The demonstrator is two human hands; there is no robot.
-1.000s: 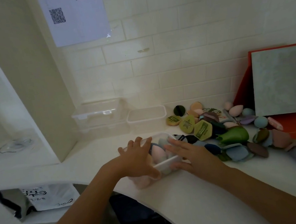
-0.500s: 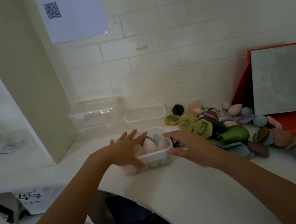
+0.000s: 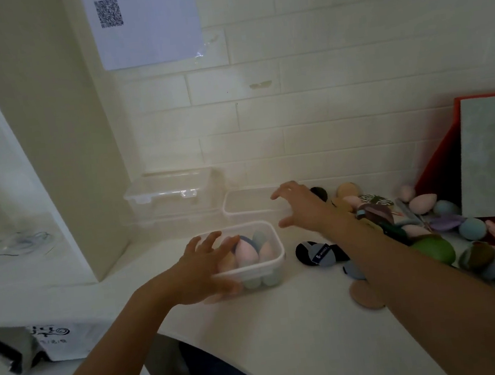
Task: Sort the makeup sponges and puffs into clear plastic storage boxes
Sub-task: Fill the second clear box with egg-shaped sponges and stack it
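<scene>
The full box stands on the counter, near the front edge. It is clear plastic and several egg-shaped sponges stand close together inside it, up to the rim. The left hand holds this box at its near left corner, with the thumb on the front wall and the fingers over the rim. The hand is blurred, so how firm this hold is I cannot say.

The right hand holds nothing. Its fingers are spread wide and it hovers above the right end of the empty box, which stands behind the full one, by the wall. I judge that this box is to be taken next.

It is probably very light and stiff enough, but the thin walls may bend and the smooth plastic may slip on the counter. A good hold is across the short side, thumb on one wall and fingers on the other, just under the rim.

The pile of sponges and puffs lies to the right. These are soft and light; a gentle pinch is enough. A black puff lies flat just beside the full box.
</scene>
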